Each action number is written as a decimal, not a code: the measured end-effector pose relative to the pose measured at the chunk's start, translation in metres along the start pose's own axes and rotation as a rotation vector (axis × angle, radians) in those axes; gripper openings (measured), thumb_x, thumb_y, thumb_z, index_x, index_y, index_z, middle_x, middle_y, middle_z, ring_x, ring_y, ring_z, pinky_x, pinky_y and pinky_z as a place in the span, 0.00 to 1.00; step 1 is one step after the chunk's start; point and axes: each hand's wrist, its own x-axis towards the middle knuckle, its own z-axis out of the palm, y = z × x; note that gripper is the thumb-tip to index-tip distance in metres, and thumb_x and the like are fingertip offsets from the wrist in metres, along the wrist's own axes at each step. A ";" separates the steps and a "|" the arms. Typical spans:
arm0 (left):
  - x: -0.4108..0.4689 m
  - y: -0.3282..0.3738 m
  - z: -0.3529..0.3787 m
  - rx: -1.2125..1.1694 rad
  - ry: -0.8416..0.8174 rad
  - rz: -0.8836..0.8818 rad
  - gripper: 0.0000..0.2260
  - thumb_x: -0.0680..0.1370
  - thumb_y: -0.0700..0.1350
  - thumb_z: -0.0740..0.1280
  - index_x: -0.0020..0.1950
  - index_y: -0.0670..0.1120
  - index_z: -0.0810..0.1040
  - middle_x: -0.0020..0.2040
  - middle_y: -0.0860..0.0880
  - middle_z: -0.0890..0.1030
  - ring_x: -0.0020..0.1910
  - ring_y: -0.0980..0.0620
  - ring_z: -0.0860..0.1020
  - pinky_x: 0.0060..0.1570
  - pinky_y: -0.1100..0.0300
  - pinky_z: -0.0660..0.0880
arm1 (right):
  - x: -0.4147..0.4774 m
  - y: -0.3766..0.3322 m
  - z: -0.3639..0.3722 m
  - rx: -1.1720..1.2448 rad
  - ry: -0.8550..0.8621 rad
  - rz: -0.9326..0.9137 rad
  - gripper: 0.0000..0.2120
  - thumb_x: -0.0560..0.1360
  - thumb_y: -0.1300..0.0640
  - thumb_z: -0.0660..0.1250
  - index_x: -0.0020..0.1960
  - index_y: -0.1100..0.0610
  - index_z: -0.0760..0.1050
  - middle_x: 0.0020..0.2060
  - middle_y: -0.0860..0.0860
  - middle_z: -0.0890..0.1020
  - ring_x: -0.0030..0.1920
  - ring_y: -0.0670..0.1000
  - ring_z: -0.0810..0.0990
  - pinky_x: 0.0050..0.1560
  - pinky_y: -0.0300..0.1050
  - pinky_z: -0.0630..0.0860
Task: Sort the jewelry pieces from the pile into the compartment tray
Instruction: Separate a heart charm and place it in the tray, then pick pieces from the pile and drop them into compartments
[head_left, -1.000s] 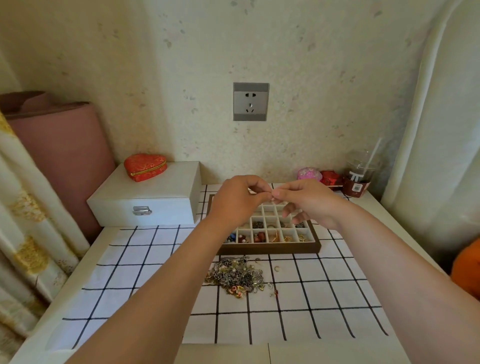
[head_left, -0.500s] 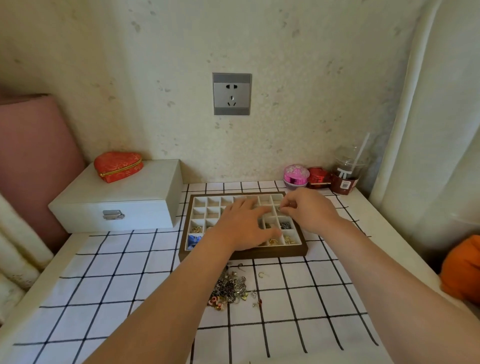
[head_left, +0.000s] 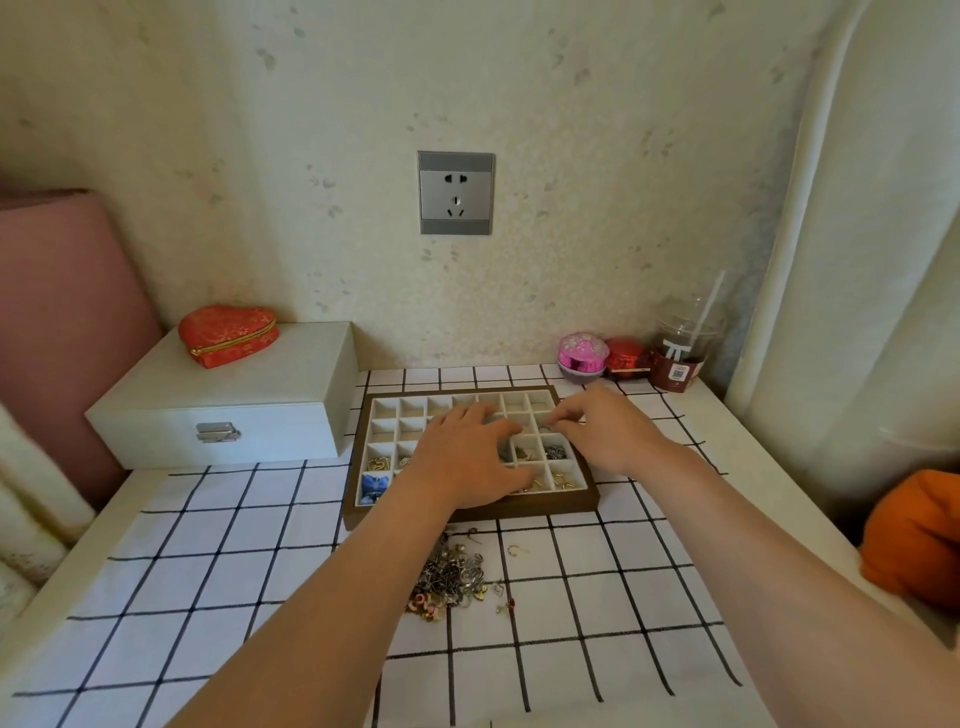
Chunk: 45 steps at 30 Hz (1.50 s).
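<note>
So the compartment tray (head_left: 524, 512) sits in the middle of the frame on a black-and-white checked cloth (head_left: 234, 551). Its long axis runs left to right and it's skewed a little, with the right end sitting slightly higher in the picture. The back rows look bare, while the front rows hold gold bits, a dark beady piece (head_left: 556, 452) on the right and something blue (head_left: 375, 486) in the lower left corner cell. The left hand (head_left: 467, 460) lies palm down over the middle of the tray, fingers spread flat and gripping nothing, so it blocks several cells. The right hand (head_left: 610, 434) hovers at the tray's right edge with its fingertips bunched over a cell. I honestly can't tell if it's pinching a piece, it's too tiny. The jewelry pile (head_left: 454, 577) sits just below the tray, and the left forearm covers its left side. A few stray pieces lie beside it. A white box (head_left: 234, 410) with a red heart pouch (head_left: 227, 335) on top is at the tray's left. A pink round box (head_left: 582, 353), a small red box (head_left: 626, 356) and a plastic cup (head_left: 680, 351) with a straw line the wall at upper right, under a wall socket (head_left: 455, 192).
</note>
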 end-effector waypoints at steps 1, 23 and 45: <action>-0.001 0.000 0.000 -0.015 -0.008 -0.005 0.34 0.74 0.73 0.57 0.77 0.60 0.62 0.80 0.50 0.58 0.78 0.46 0.55 0.75 0.46 0.52 | -0.003 0.000 -0.001 -0.005 0.004 -0.006 0.09 0.80 0.50 0.66 0.56 0.44 0.83 0.50 0.43 0.81 0.50 0.47 0.81 0.55 0.50 0.79; -0.112 -0.030 -0.034 -0.113 -0.021 0.080 0.08 0.78 0.52 0.68 0.55 0.58 0.83 0.51 0.61 0.82 0.46 0.63 0.75 0.48 0.64 0.73 | -0.090 -0.086 0.014 -0.125 -0.237 -0.319 0.13 0.79 0.54 0.67 0.62 0.46 0.81 0.52 0.44 0.81 0.49 0.43 0.77 0.48 0.39 0.72; -0.104 -0.029 -0.031 -0.125 0.068 0.078 0.14 0.79 0.52 0.66 0.64 0.54 0.77 0.56 0.54 0.74 0.53 0.56 0.69 0.55 0.58 0.71 | -0.084 -0.087 0.016 -0.140 -0.057 -0.349 0.04 0.80 0.51 0.67 0.51 0.47 0.80 0.47 0.43 0.77 0.47 0.47 0.78 0.47 0.43 0.74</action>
